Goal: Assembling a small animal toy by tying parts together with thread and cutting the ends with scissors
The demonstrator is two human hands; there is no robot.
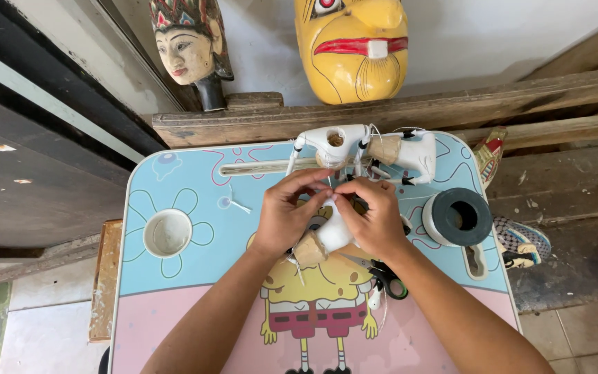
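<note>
Over the middle of a small cartoon-printed plastic table [174, 173], seen from the head camera, both hands meet around a small white-painted wooden puppet part with a bare tan wooden end [321, 241]. The left hand [285, 215] curls its fingers [311, 179] forward and pinches at the top of the piece, thumb and forefinger pressed together against the right hand's tips. The right hand [376, 216] wraps the white body from the other side, its fingers [354, 187] bent and closed on it; whether a thread runs between the two pinches is too fine to tell. The piece sits just above the table top, tan end pointing toward the person.

Just beyond the hands lie more white-painted puppet limbs with tan wooden ends [372, 149], touching one another near the table's far edge. A grey roll of tape with a dark core [458, 217] lies to the right, and black-handled scissors with green grips [383, 273] rest under the right wrist. A round white cup recess [167, 233] sits at the left. A yellow carved mask with red lips [352, 45] and a pale carved head with a patterned headdress [188, 45] stand behind on a wooden beam [451, 104].
</note>
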